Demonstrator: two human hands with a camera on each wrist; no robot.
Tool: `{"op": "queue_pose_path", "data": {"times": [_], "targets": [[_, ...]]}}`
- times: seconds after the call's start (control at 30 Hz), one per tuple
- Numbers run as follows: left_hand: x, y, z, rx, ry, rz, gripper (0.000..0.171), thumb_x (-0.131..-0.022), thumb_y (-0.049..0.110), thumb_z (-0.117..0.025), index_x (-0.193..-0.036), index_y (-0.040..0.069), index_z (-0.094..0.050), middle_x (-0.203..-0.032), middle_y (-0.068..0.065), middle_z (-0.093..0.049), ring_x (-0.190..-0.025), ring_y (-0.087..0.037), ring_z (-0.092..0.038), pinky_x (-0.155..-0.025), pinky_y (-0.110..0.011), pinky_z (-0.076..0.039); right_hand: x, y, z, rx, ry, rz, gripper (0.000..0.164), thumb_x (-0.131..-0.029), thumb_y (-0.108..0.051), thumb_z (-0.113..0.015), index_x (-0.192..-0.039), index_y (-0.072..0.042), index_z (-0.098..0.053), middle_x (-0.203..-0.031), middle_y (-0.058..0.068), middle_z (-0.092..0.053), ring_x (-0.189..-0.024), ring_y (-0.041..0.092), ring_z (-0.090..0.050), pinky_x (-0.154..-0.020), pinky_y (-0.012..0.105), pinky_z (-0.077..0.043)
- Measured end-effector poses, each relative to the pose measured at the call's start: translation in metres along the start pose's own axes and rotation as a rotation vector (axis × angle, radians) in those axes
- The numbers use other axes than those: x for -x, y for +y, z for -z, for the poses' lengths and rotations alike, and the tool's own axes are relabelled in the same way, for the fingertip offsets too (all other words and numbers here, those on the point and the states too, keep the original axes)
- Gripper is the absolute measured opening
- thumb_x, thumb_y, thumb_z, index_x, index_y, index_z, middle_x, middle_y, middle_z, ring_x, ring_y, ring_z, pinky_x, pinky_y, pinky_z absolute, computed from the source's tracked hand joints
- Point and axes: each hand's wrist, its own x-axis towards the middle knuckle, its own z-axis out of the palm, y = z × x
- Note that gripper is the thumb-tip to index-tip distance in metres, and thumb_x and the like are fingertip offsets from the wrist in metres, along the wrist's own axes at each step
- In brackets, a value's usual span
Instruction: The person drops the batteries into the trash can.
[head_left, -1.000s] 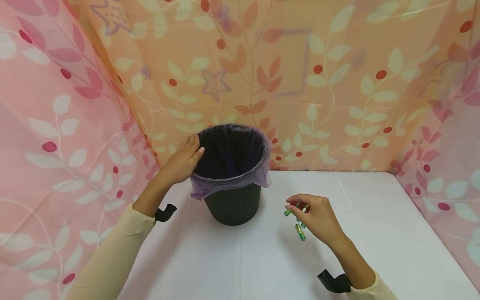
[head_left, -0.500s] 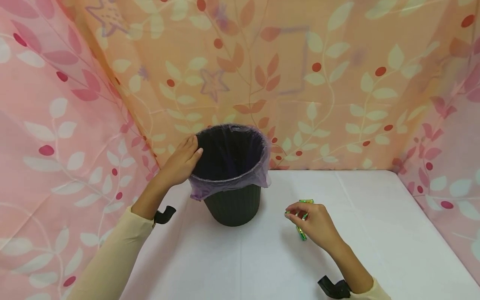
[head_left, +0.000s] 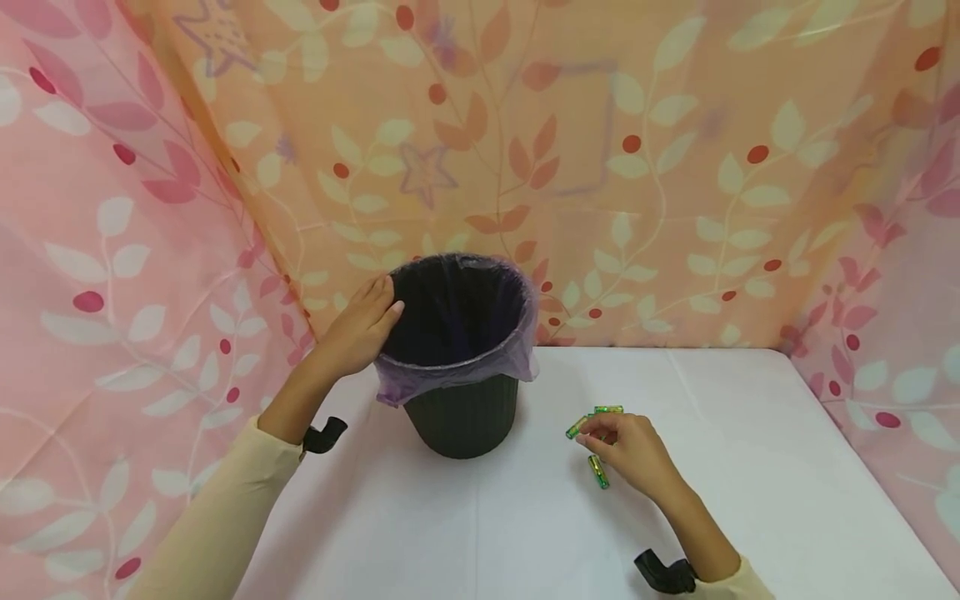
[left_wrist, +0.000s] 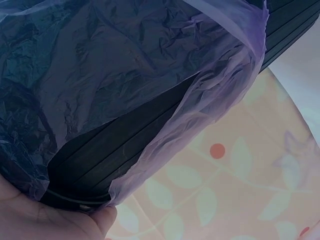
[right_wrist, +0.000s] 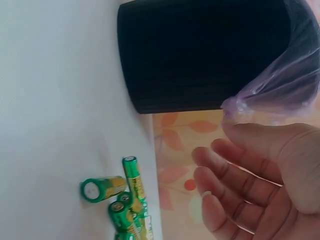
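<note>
A: Batteries (head_left: 597,469), green ones, lie in a small group on the white table (head_left: 750,467), lower centre of the head view, right of the black bin (head_left: 461,412).

B: And the right hand (head_left: 633,454)?

A: Just over them, fingers loosely curled, holding nothing as far as I see. The left hand (head_left: 358,332) rests flat on the bin's rim.

B: How would they handle?

A: Probably small, stiff, smooth, and they roll; pinch one around its middle. Labels are too small to read.

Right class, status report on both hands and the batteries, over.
Left hand rests on the bin rim, open. Right hand open over the green batteries, none held. Nothing between batteries and bin.
</note>
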Motion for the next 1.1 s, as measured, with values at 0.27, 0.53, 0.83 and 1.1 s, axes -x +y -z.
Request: {"op": "queue_pose_path", "data": {"times": [0.27, 0.53, 0.83, 1.1], "targets": [[0.000, -0.002, -0.002, -0.004, 0.015, -0.006, 0.065, -0.112, 0.035, -0.027, -0.157, -0.009, -0.014, -0.167, -0.023, -0.006, -0.155, -0.038, 0.001, -0.124, -0.054, -0.003, -0.004, 0.011, -0.002, 0.057, -0.052, -0.074, 0.006, -0.085, -0.014, -0.083, -0.084, -0.013, -0.077, -0.073, -0.009, -0.068, -0.067, 0.009, -0.059, -0.060, 0.026, -0.050], [0.000, -0.005, -0.004, 0.001, 0.027, -0.006, 0.064, -0.112, 0.035, -0.028, -0.157, -0.009, -0.015, -0.167, -0.024, -0.008, -0.155, -0.038, -0.001, -0.124, -0.054, -0.003, -0.006, 0.024, -0.001, 0.154, -0.091, -0.118, 0.013, -0.084, -0.018, -0.083, -0.076, -0.014, -0.074, -0.065, -0.009, -0.060, -0.064, 0.012, -0.052, -0.054, 0.027, -0.041], [0.001, -0.005, -0.005, 0.006, 0.030, -0.007, 0.064, -0.112, 0.033, -0.029, -0.157, -0.010, -0.016, -0.167, -0.024, -0.009, -0.155, -0.039, -0.001, -0.125, -0.053, -0.003, -0.002, 0.029, -0.004, 0.225, -0.136, -0.169, 0.022, -0.080, -0.020, -0.086, -0.070, -0.013, -0.068, -0.063, -0.006, -0.057, -0.062, 0.014, -0.051, -0.053, 0.030, -0.042], [-0.001, -0.004, -0.004, 0.004, 0.032, -0.013, 0.064, -0.112, 0.034, -0.029, -0.156, -0.010, -0.015, -0.167, -0.024, -0.008, -0.155, -0.038, -0.001, -0.125, -0.053, -0.003, 0.001, 0.026, -0.009, 0.234, -0.148, -0.217, 0.027, -0.077, -0.018, -0.088, -0.063, -0.014, -0.065, -0.062, -0.004, -0.058, -0.058, 0.015, -0.050, -0.050, 0.029, -0.040]]}}
